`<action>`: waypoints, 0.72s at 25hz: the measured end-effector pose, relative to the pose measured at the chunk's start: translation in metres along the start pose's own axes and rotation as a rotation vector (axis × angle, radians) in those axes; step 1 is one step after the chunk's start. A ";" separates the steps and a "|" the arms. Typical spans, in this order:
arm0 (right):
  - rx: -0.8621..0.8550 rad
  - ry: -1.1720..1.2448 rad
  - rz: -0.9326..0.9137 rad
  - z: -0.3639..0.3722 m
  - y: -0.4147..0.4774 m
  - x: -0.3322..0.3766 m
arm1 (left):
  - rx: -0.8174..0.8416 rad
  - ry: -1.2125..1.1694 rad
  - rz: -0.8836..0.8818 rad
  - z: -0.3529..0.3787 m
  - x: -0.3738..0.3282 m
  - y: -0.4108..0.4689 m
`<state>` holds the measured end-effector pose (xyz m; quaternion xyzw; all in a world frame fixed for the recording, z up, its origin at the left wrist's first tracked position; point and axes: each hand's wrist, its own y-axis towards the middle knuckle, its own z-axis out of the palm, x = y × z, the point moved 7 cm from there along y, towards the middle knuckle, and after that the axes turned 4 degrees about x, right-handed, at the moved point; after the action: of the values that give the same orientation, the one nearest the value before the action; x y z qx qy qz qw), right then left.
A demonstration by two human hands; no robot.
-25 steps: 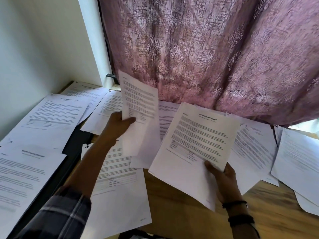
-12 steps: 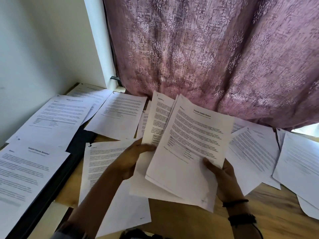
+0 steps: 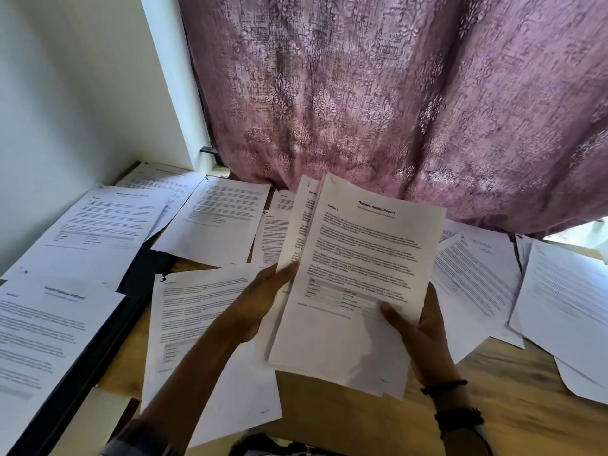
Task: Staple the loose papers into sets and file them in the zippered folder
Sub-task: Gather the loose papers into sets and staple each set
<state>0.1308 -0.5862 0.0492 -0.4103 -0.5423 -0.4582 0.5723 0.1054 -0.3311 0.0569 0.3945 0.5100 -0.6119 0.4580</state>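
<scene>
White paper stack, split a second ago, is gathered, left hand and right hand both pinching it.

On my feed both forearms are bare down to the left hand and the right hand. At the bottom edge the left arm comes out of a greyish-blue sleeve that ends near the elbow, its pattern too blurred for me to read. The right wrist carries a thin dark beaded bracelet and, just behind it toward the elbow, a wider black band.
</scene>
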 end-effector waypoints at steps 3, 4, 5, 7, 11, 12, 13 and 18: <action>0.035 -0.026 0.030 0.001 -0.001 -0.002 | 0.053 0.056 0.055 0.014 -0.004 0.001; 0.045 -0.045 0.040 0.003 -0.001 -0.004 | 0.072 0.076 0.078 0.019 -0.005 0.001; 0.053 -0.063 0.044 0.005 -0.002 -0.006 | 0.074 0.093 0.098 0.024 -0.004 0.002; 0.037 -0.096 0.033 0.008 -0.002 -0.007 | 0.050 0.119 0.143 0.029 -0.004 0.003; -0.054 -0.114 -0.014 0.002 -0.001 -0.006 | 0.008 0.120 0.222 0.030 -0.004 0.005; -0.066 -0.128 -0.040 0.000 -0.001 -0.005 | 0.008 0.110 0.235 0.030 -0.005 0.005; -0.076 -0.140 -0.065 -0.001 -0.002 -0.002 | 0.008 0.104 0.246 0.029 -0.006 0.004; -0.098 -0.199 -0.130 -0.005 -0.010 -0.008 | 0.020 0.148 0.288 0.035 0.009 0.002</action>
<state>0.1224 -0.5924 0.0411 -0.4452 -0.5988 -0.4774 0.4640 0.1049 -0.3671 0.0540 0.5120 0.4745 -0.5144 0.4982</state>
